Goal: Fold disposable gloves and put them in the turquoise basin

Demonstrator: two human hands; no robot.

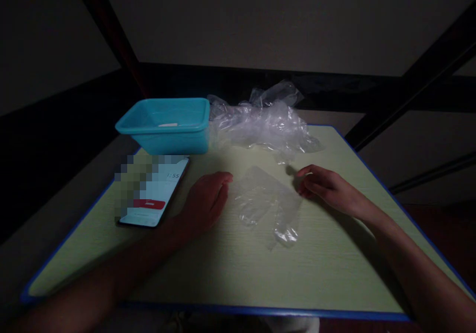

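Observation:
A thin, clear plastic piece (266,194) lies flat on the table between my two hands, with two lobes toward me; whether it is a bag or a disposable glove I cannot tell. My left hand (207,199) rests on its side just left of the plastic, fingers extended and thumb slightly apart, holding nothing visible. To the right of the sheet, my right hand (327,188) is loosely curled with its fingers apart and nothing seen in them. Its fingertips are close to the plastic's right edge.
A crumpled heap of clear plastic (267,125) covers the table's far side. Left of it stands a turquoise basin (171,137) with something white inside. A phone (159,194), screen lit, lies near my left forearm. The pale table (334,278) has a blue edge.

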